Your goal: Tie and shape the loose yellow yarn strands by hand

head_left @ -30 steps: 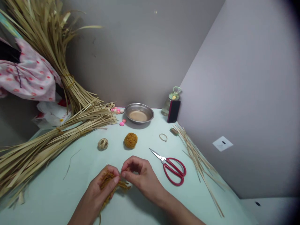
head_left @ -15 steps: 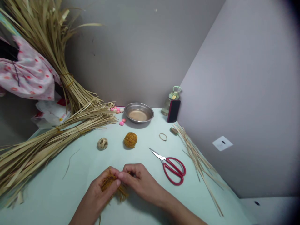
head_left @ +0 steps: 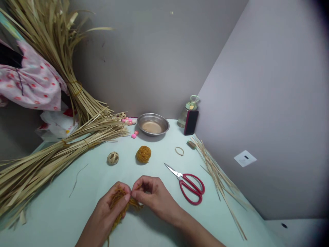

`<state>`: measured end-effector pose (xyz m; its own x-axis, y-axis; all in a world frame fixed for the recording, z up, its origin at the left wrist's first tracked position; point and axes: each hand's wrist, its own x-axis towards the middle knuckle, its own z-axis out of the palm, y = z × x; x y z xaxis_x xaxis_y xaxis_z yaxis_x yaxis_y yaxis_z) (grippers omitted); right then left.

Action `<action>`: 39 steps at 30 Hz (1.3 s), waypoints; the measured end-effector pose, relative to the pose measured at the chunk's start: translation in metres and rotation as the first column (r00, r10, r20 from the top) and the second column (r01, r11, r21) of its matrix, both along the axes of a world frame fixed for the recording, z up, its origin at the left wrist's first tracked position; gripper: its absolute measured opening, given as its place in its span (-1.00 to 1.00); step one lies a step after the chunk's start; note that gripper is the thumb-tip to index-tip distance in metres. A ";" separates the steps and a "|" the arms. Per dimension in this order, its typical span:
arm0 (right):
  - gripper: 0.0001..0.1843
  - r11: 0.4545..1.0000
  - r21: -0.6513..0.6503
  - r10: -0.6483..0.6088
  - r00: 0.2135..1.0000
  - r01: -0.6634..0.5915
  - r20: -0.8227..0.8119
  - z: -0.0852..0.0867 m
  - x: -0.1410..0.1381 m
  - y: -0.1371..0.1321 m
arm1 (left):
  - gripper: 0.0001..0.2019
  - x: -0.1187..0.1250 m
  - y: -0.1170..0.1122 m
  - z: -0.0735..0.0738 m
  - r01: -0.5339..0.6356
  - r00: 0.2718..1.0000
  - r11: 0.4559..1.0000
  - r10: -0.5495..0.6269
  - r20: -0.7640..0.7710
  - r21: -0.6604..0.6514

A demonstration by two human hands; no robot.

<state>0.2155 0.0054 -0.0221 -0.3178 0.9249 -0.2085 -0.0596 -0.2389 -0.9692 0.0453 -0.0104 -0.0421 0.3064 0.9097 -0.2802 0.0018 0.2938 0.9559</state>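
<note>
"Yarn bundle, mustard, bunched in the left hand: is that how you see it?"

"Yes, gripped between thumb and curled fingers, with loose ends sticking out toward the right and a strand trailing below, just over the near part of the counter."

"And the right hand?"

"Narrow. Thumb and forefinger are pinched together right by the left thumb. I can't tell whether a strand sits between them."

"What's around?"

"A ball of yarn in the same mustard lies beyond the hands, with an openwork ball to its left. To the right are red-handled scissors, blades slightly toward the ball of yarn."

"Farther back?"

"A metal bowl with liquid in it, and a phone propped upright by a bottle. Straw bundles fill the left side."
</note>
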 end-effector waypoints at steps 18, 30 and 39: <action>-0.91 1.000 -0.008 -0.004 1.000 0.004 -0.014 0.000 -0.008 -0.005 | -0.84 -0.002 -0.001 0.000 -0.040 0.986 0.998 0.048 0.158 -0.054; -0.94 0.999 -0.019 -0.042 0.996 0.040 -0.073 -0.005 -0.010 -0.003 | -0.74 0.000 0.001 0.000 -0.035 0.993 0.999 0.040 0.111 -0.041; -0.89 0.997 -0.075 -0.041 0.995 0.035 -0.087 -0.006 -0.012 -0.004 | -0.77 0.002 -0.001 0.005 -0.126 0.955 0.983 0.156 0.251 -0.134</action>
